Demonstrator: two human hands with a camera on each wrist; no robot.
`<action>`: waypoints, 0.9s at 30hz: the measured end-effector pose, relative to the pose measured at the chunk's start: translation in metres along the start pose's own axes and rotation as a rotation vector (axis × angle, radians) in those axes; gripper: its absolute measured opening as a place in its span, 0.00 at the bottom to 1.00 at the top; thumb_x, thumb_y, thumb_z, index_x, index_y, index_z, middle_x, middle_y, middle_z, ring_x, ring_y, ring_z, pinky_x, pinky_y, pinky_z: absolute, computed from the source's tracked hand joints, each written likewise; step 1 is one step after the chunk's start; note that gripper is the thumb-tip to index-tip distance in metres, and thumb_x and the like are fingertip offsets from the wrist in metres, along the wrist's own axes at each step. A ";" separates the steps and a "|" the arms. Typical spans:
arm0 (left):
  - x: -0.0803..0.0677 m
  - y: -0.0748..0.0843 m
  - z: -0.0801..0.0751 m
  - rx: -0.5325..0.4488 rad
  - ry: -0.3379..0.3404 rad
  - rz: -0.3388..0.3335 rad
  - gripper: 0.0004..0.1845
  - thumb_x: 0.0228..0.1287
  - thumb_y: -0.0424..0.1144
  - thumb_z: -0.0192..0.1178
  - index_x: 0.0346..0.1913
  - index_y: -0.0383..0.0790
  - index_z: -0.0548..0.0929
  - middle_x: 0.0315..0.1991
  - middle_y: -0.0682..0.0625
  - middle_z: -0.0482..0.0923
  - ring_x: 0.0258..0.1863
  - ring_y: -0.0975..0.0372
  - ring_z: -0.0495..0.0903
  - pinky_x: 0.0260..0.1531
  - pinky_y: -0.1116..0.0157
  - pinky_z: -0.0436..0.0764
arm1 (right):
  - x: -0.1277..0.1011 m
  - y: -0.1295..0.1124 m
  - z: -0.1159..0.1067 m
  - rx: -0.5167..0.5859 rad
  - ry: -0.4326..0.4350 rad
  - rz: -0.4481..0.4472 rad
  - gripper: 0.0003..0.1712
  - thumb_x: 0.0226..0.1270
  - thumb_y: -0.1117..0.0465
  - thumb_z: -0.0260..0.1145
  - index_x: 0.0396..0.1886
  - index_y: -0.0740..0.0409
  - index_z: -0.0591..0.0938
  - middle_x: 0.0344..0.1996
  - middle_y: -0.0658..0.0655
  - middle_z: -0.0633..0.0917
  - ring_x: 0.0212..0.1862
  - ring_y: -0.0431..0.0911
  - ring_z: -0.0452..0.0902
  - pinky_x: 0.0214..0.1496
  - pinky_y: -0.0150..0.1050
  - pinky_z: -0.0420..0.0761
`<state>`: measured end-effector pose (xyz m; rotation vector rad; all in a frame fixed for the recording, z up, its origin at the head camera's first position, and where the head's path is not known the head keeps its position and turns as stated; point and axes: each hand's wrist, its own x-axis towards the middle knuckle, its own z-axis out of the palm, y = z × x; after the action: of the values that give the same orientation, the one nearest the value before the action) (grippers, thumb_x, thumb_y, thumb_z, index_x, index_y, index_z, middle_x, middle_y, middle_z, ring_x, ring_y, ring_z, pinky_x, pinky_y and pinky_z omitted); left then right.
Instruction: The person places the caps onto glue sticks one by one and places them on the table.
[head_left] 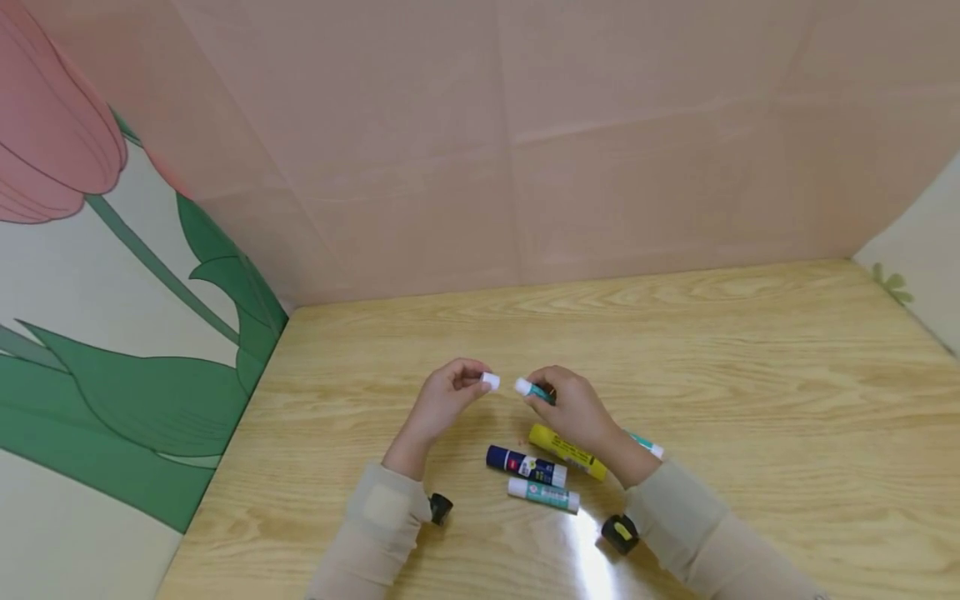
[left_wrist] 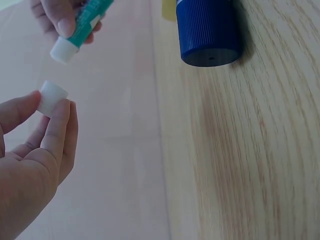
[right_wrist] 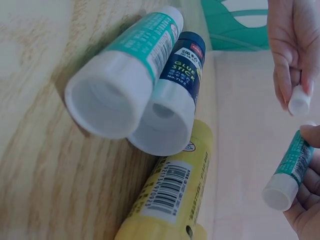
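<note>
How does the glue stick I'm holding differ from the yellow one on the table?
The held glue stick is teal and white, slim, uncapped and pinched in the right hand; its white cap sits in the left hand's fingertips. The yellow glue stick looks thicker and lies flat on the table. Both are cylindrical sticks.

We counted five glue sticks: three teal (head_left: 543, 494), (head_left: 647, 446), (head_left: 534, 391), one blue (head_left: 525, 466) and one yellow (head_left: 567, 452). There was one loose white cap (head_left: 491, 381). Two hands (head_left: 444, 400), (head_left: 573, 408) were in view, and one worktop (head_left: 750, 400).
</note>
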<state>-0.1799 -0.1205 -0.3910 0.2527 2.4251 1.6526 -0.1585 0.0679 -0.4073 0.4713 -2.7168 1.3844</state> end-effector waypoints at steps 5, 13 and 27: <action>0.000 -0.001 0.002 -0.003 -0.009 0.005 0.11 0.57 0.36 0.56 0.43 0.37 0.76 0.38 0.49 0.75 0.37 0.60 0.74 0.38 0.65 0.75 | 0.000 0.001 0.002 -0.007 0.000 -0.022 0.09 0.53 0.68 0.63 0.35 0.66 0.76 0.27 0.52 0.75 0.29 0.42 0.69 0.29 0.32 0.74; -0.002 0.000 0.004 -0.045 -0.037 -0.004 0.12 0.57 0.36 0.56 0.44 0.35 0.75 0.38 0.48 0.75 0.39 0.60 0.73 0.38 0.65 0.75 | -0.002 0.002 0.004 -0.023 -0.006 -0.027 0.08 0.54 0.68 0.62 0.35 0.65 0.77 0.27 0.52 0.75 0.29 0.42 0.69 0.29 0.33 0.74; -0.015 0.024 0.009 -0.038 -0.033 0.014 0.11 0.58 0.31 0.54 0.43 0.29 0.74 0.39 0.44 0.75 0.39 0.57 0.73 0.39 0.65 0.75 | -0.002 0.001 0.006 -0.023 -0.007 -0.046 0.07 0.52 0.68 0.63 0.32 0.64 0.77 0.25 0.51 0.74 0.28 0.42 0.68 0.29 0.32 0.73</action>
<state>-0.1629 -0.1077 -0.3710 0.2893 2.3706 1.6843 -0.1561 0.0646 -0.4122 0.5342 -2.7067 1.3418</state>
